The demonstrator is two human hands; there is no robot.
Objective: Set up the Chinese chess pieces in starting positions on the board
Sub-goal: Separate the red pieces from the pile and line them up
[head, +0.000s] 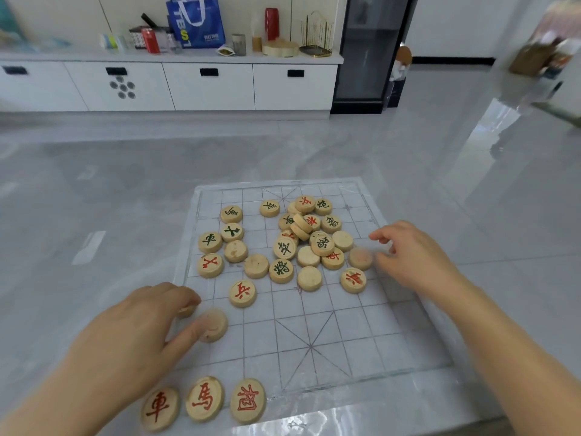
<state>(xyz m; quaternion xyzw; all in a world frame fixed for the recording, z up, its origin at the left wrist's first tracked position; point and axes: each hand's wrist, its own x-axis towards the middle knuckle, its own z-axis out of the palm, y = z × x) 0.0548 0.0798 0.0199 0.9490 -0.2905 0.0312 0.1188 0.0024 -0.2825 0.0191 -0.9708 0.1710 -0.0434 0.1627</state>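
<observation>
A translucent board (361,338) with a printed grid lies on the grey surface. Several round wooden pieces are heaped on its far half, some face down, such as the green general (281,270). A red soldier (242,293) lies alone nearer me. A red chariot (159,408), horse (204,398) and elephant (247,400) form a row at the near left edge. My left hand (138,338) pinches a small piece (187,310) under its fingertips, its thumb resting on a blurred piece (214,325). My right hand (415,256) hovers with fingers apart beside a blurred piece (361,258).
The board's near right part shows bare grid lines around the palace cross. Far behind stands a white cabinet (207,86) carrying a blue bag (196,22), cans and jars. A dark glass-door unit (367,51) stands to its right.
</observation>
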